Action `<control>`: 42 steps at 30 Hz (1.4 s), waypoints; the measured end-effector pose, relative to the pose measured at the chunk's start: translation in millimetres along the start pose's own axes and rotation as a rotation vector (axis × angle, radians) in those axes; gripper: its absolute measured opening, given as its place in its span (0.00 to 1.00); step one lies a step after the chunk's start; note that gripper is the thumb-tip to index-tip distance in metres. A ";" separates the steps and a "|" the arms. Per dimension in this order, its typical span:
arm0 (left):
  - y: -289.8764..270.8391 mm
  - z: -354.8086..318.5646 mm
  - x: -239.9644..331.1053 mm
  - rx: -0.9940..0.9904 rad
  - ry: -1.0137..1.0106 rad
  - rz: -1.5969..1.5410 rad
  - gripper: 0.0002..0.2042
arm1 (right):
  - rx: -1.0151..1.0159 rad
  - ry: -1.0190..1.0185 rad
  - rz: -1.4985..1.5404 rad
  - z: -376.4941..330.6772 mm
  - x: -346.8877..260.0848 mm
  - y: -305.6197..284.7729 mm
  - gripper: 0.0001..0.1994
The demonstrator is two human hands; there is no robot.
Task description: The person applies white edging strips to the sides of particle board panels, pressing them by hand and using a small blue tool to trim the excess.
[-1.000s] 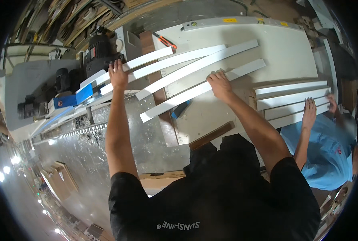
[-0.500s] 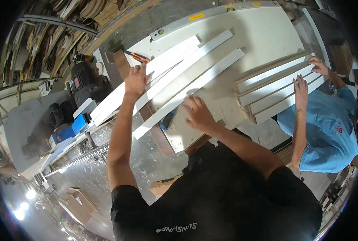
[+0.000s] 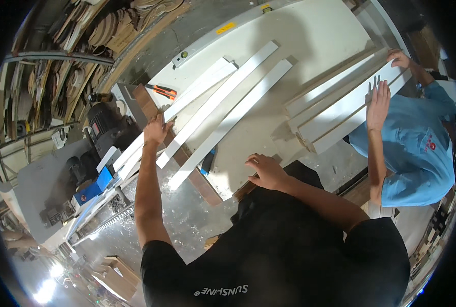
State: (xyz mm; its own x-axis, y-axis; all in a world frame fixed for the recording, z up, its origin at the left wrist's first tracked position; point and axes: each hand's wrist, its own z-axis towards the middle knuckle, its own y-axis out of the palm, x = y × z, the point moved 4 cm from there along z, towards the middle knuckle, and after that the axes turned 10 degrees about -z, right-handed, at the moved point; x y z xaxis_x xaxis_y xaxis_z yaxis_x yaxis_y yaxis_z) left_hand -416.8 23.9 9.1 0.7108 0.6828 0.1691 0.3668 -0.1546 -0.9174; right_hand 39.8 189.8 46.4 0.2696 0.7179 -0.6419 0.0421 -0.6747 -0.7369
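Long white strips lie slantwise across a pale worktable. My left hand is closed over the leftmost white strips, which overlap, near the table's left edge; its palm side is hidden. Beside them are a middle white strip and a right-hand white strip, both with their near ends past the table edge. My right hand hovers at the near edge, empty, its fingers loosely bent and apart. Nearby rests a blue and black tool. An orange and black utility knife lies beyond my left hand.
A spirit level runs along the far edge. At right, a co-worker in a blue shirt has both hands on white boards. A machine with a dark motor stands left, below shelves of curved wood pieces.
My left hand has slid nearer along the leftmost strips, and a gap shows between them and the middle strip. My right hand has drawn back from the right-hand strip. The view has shifted.
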 end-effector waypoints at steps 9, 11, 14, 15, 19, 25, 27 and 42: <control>1.3 7.5 143.4 0.226 0.190 -0.058 0.30 | -0.069 -0.006 0.019 -0.7 -7.5 1.5 0.25; 27.9 6.9 161.5 0.167 0.153 -0.015 0.30 | -0.096 -0.024 0.027 -2.5 -8.8 1.9 0.25; 47.7 -0.8 174.3 0.321 0.192 -0.121 0.31 | -0.142 0.005 0.027 -4.2 -6.6 2.5 0.25; 52.4 -1.1 172.7 0.319 0.198 -0.122 0.31 | -0.139 0.011 0.027 -4.5 -5.1 1.1 0.25; 58.7 -16.1 160.5 0.274 0.105 -0.148 0.33 | -0.169 0.064 0.032 -12.6 -2.1 -2.2 0.26; 50.9 -12.4 135.9 0.165 -0.014 -0.148 0.31 | -0.183 0.048 0.039 -13.4 -0.1 1.0 0.25; 40.2 -11.5 140.7 0.148 -0.013 -0.191 0.30 | -0.182 0.032 0.044 -13.5 0.7 4.4 0.25; 39.6 -110.9 187.1 0.209 0.010 -0.187 0.30 | -0.179 0.017 0.078 -22.0 -10.4 13.2 0.26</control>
State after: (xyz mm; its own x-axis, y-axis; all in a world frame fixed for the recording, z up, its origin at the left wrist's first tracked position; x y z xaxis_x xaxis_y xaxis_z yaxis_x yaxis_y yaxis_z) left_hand -202.7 66.3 44.4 0.6486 0.6787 0.3445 0.3609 0.1243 -0.9243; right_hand 58.8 169.6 48.0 0.2951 0.6599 -0.6910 0.1906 -0.7493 -0.6342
